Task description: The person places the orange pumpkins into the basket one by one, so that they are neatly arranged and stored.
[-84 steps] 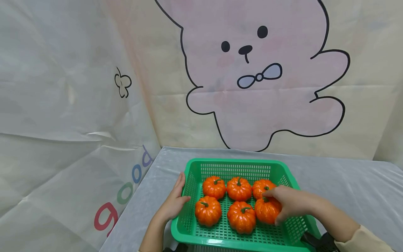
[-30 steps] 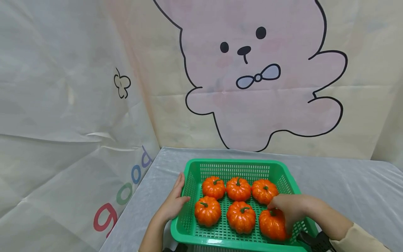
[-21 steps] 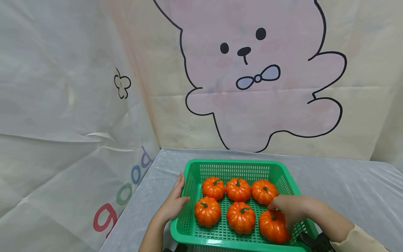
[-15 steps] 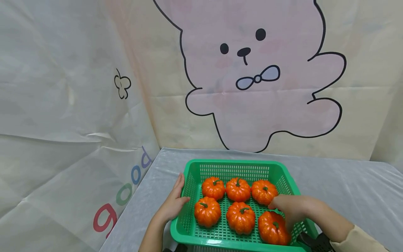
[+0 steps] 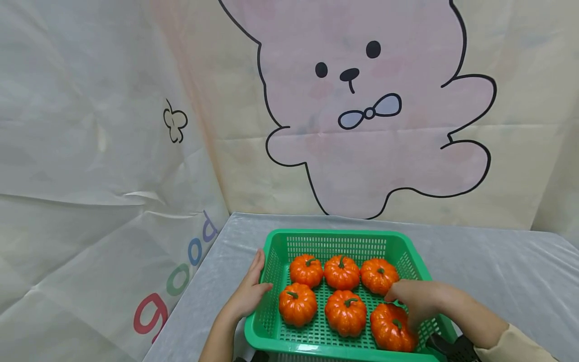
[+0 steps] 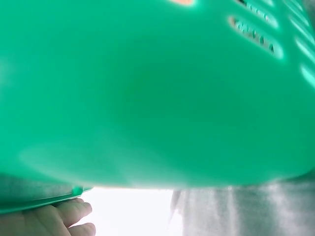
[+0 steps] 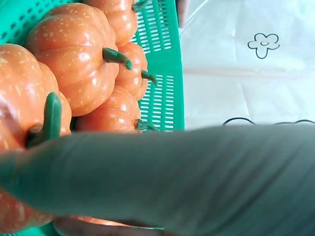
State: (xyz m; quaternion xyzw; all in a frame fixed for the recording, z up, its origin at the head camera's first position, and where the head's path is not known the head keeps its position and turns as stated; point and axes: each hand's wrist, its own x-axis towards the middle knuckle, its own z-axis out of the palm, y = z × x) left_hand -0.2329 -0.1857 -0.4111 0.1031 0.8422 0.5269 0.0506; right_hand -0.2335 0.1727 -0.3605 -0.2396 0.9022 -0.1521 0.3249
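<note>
A green plastic basket [image 5: 312, 343] holds several small orange pumpkins in two rows. My left hand [image 5: 248, 291] rests against the left side of the basket, fingers straight along the outside and thumb at the rim; its fingers [image 6: 69, 212] also show beside the rim in the left wrist view. My right hand [image 5: 413, 300] holds the front right pumpkin [image 5: 392, 329], its fingers partly hidden behind the fruit. That pumpkin tilts a little, stem toward the hand. Beside it sits the front middle pumpkin [image 5: 346, 314], with the back right pumpkin [image 5: 379, 275] behind.
The basket stands on a table with a grey cloth [image 5: 488, 261]. Other pumpkins, the front left one [image 5: 297, 304] and the back left one [image 5: 306, 270], lie near the left wall. A printed curtain [image 5: 253, 191] hangs behind the table and on the left.
My right hand has brought the front right pumpkin toward the near edge of the basket, away from the back right pumpkin. Its stem has turned lately. The left hand stays in place.
</note>
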